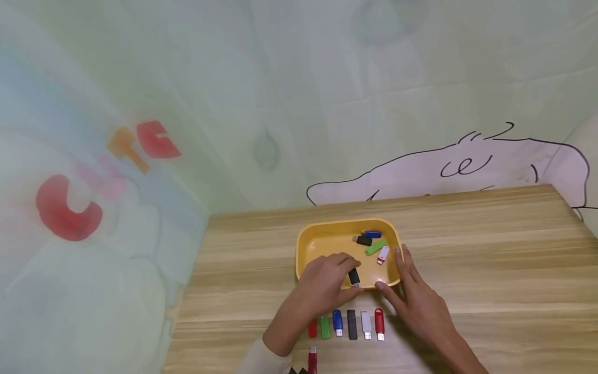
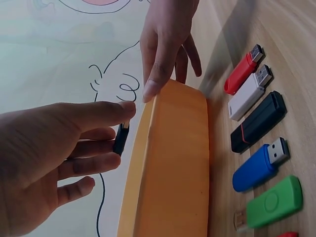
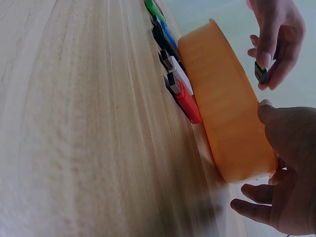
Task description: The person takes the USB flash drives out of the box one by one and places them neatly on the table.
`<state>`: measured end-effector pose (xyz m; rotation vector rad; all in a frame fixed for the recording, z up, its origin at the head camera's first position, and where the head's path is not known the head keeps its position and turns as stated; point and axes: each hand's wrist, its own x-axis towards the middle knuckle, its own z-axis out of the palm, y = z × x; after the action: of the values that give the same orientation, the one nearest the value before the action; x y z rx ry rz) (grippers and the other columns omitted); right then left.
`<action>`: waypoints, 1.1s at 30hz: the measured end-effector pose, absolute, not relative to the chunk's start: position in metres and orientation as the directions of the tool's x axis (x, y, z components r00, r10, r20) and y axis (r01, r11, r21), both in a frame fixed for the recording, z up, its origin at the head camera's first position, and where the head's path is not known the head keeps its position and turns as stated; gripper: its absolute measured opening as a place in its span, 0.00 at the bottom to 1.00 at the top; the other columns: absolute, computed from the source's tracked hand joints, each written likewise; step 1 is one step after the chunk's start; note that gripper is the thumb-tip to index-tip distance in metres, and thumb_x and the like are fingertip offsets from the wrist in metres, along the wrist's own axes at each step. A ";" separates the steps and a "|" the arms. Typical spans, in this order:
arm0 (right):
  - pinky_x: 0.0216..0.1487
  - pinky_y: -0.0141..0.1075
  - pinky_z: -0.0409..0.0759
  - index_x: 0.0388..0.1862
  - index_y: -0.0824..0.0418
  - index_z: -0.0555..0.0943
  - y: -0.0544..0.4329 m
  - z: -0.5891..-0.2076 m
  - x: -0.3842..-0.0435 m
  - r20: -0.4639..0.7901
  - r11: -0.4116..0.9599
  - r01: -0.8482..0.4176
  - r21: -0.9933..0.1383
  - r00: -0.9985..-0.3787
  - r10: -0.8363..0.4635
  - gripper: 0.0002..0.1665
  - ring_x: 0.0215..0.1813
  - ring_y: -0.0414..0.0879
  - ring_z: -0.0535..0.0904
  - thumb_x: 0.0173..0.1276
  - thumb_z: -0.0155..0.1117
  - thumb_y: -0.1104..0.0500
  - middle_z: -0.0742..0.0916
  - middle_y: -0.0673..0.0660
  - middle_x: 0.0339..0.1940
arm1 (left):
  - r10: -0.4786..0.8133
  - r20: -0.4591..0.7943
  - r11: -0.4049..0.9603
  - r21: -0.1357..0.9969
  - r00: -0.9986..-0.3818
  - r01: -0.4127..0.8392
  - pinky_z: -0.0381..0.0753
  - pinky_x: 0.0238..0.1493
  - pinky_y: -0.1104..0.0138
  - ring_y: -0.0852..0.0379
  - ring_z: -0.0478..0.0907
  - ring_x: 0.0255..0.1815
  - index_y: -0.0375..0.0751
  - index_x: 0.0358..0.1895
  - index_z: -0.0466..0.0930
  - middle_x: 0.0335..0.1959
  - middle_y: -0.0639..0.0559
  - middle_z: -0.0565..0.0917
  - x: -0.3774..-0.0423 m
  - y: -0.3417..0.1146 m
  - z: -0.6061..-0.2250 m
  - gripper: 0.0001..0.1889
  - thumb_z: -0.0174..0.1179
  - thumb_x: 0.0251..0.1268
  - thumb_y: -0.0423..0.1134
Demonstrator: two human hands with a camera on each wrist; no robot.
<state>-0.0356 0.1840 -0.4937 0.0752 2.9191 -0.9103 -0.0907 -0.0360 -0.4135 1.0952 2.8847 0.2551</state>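
My left hand (image 1: 327, 283) pinches a black USB flash drive (image 1: 354, 277) between thumb and fingers, above the near side of a yellow tray (image 1: 345, 223). In the left wrist view the held drive (image 2: 121, 139) hangs down from the fingertips. My right hand (image 1: 422, 309) holds the tray's near right corner, thumb on the rim and fingers along the right side. Inside the tray lie a blue drive (image 1: 372, 234), a black drive (image 1: 363, 240), a green drive (image 1: 376, 247) and a white-and-red drive (image 1: 383, 255).
A row of flash drives lies on the wooden table (image 1: 490, 249) before the tray: red, green (image 1: 325, 328), blue (image 1: 338, 321), black (image 1: 352, 324), white (image 1: 366, 323) and red (image 1: 379, 322). Another red drive (image 1: 312, 359) lies nearer. Printed cloth (image 1: 280, 104) hangs behind the table.
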 end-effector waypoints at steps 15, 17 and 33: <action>0.60 0.67 0.80 0.90 0.46 0.36 0.184 -0.492 -0.035 -0.094 0.824 0.070 -0.563 -0.995 0.020 0.58 0.73 0.74 0.74 0.78 0.56 0.29 0.50 0.62 0.90 | 0.643 -0.004 0.744 0.240 -0.765 0.624 0.85 0.57 0.66 0.59 0.86 0.58 0.50 0.62 0.85 0.61 0.57 0.88 -0.072 -0.055 -0.410 0.26 0.74 0.65 0.57; 0.61 0.68 0.79 0.90 0.46 0.36 0.185 -0.493 -0.035 -0.097 0.825 0.072 -0.561 -0.995 0.020 0.59 0.73 0.74 0.74 0.78 0.56 0.29 0.49 0.62 0.91 | 0.642 -0.004 0.744 0.246 -0.767 0.622 0.85 0.58 0.65 0.59 0.86 0.58 0.51 0.62 0.85 0.61 0.58 0.88 -0.069 -0.057 -0.409 0.26 0.74 0.66 0.57; 0.63 0.68 0.78 0.90 0.44 0.34 0.183 -0.492 -0.035 -0.118 0.819 0.085 -0.567 -0.993 0.021 0.59 0.75 0.74 0.73 0.78 0.55 0.28 0.48 0.61 0.91 | 0.701 0.017 0.672 0.320 -0.713 0.668 0.84 0.59 0.68 0.64 0.85 0.58 0.51 0.62 0.85 0.59 0.61 0.88 -0.046 -0.071 -0.408 0.26 0.75 0.64 0.56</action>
<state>-0.0348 0.1833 -0.4916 0.0846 2.8940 -0.9099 -0.0455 -0.0711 -0.4077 1.1390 2.7730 0.4660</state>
